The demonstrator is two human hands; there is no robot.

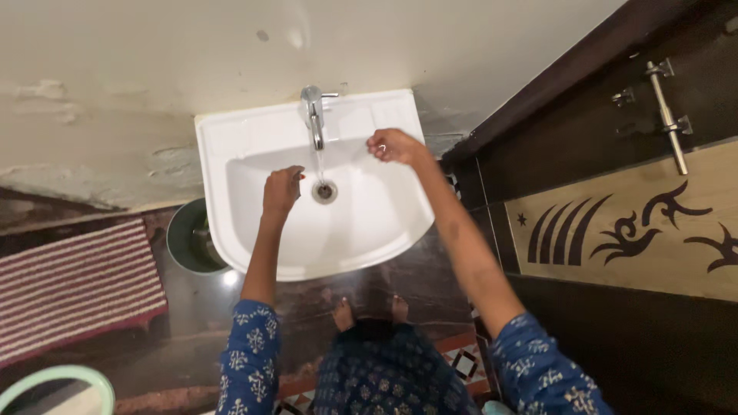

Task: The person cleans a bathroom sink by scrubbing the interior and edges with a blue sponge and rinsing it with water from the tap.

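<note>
Directly under the chrome tap (pixel 314 115), a thin stream of water (pixel 320 163) falls toward the drain (pixel 324 191) of the white wall-mounted washbasin (pixel 254 146). Left hand (pixel 281 189) hangs over the bowl just left of the stream, fingers curled loosely down and close together, holding nothing that I can see; whether it touches the water, cannot tell. Right hand (pixel 392 144) is raised at the basin's back right edge, fingertips bunched into a pinch; a small pale spot sits at the tips, too small to identify. Both arms wear blue printed sleeves (pixel 250 361). Bare feet (pixel 343 313) stand on the dark glossy floor below the basin. A dark green bucket (pixel 188 238) sits under the basin's left side, a red-and-white striped mat (pixel 73 288) further left. Dark wooden door (pixel 630 223) with a metal latch (pixel 666 115) on the right.
</note>
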